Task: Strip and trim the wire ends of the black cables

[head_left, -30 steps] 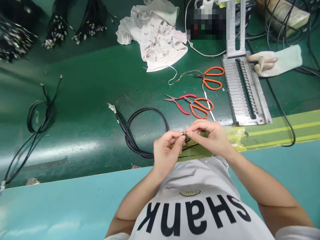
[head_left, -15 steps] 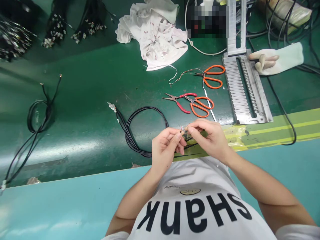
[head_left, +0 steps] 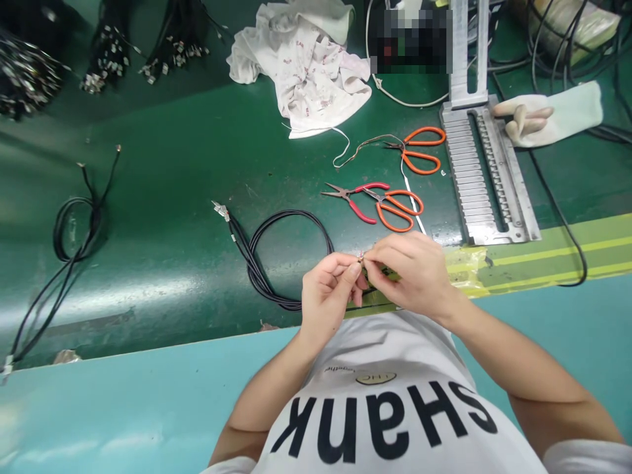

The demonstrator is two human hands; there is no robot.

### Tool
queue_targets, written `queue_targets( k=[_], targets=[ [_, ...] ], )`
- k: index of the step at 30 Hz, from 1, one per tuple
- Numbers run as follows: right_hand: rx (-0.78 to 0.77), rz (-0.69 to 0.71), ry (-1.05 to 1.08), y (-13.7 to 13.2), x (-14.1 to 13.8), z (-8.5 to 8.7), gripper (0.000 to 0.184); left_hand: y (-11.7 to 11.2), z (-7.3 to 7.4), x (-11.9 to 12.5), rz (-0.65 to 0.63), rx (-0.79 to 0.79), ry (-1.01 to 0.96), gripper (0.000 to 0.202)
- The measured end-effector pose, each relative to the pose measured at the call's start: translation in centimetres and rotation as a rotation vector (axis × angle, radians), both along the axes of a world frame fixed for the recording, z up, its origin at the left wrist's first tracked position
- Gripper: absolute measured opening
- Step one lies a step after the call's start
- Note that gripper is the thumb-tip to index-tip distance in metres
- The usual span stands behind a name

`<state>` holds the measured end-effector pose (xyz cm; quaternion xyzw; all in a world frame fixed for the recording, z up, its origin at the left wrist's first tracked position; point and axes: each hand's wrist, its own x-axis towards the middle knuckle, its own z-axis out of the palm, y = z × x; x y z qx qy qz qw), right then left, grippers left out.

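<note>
**Cable end (head_left: pixel 361 257) pinched at the near edge of a green bench (head_left: pixel 187 178)**

At far left, a looped black cable (head_left: pixel 74 257) lies on the bench, below three bundles of dark cables (head_left: pixel 106 66) with metallic tips. Next comes a coil of black cables (head_left: pixel 264 286), its pale tips pointing up and left, its right side running behind the left hand (head_left: pixel 326 289). A crumpled white cloth (head_left: pixel 316 79) lies beyond the coil. The left hand has thumb and forefinger nearly together on the tiny cable end, the other fingers loosely curled. Red-handled pliers (head_left: pixel 353 196) lie beyond, just beside one pair of orange-handled snips (head_left: pixel 402 214); a second pair (head_left: pixel 422 158) sits farther up. The right hand (head_left: pixel 412 270) meets the same cable end, thumb and forefinger pinched close, remaining fingers folded; the exact contact is too small to make out. Farther right stand a slotted metal rack (head_left: pixel 486 178) and, touching it, a pale glove (head_left: pixel 557 118).
</note>
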<state>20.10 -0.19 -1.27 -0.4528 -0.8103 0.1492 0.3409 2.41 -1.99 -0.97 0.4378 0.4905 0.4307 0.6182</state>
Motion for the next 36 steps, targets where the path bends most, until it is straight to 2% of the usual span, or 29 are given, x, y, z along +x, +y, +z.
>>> queue_targets(
  k=[3, 8, 10, 20, 26, 30, 33, 36],
  targets=[
    [0.042, 0.005, -0.028, -0.1, 0.3, 0.1, 0.008, 0.0, -0.1, 0.0, 0.014, 0.003, 0.0, 0.018],
    [-0.311, -0.047, 0.325, 0.3, 0.1, 1.0, 0.007, 0.0, 0.0, 0.1, 0.017, -0.009, 0.028, 0.022],
    [-0.394, -0.047, 0.396, 0.5, -0.1, 1.2, 0.008, 0.0, 0.1, 0.2, 0.018, -0.016, 0.033, 0.022],
    [-0.522, -0.057, 0.629, 0.3, -0.8, 0.9, 0.009, -0.2, -0.3, 0.8, 0.108, 0.074, -0.002, 0.014],
    [-0.587, -0.201, 0.847, -1.2, -2.3, -0.1, 0.007, -0.5, -0.6, 1.1, 0.171, 0.114, 0.004, 0.011],
    [-0.714, -0.195, 0.987, -1.8, -2.9, -0.3, 0.007, -0.6, -1.0, 1.1, 0.191, 0.12, -0.021, 0.011],
    [-0.724, -0.192, 0.968, -2.0, -2.7, -0.4, 0.007, -0.7, -1.2, 1.1, 0.202, 0.114, -0.044, 0.012],
    [-0.633, -0.2, 0.85, -2.0, -2.2, -0.5, 0.009, -0.7, -1.2, 1.0, 0.194, 0.103, -0.054, 0.011]
  ],
)
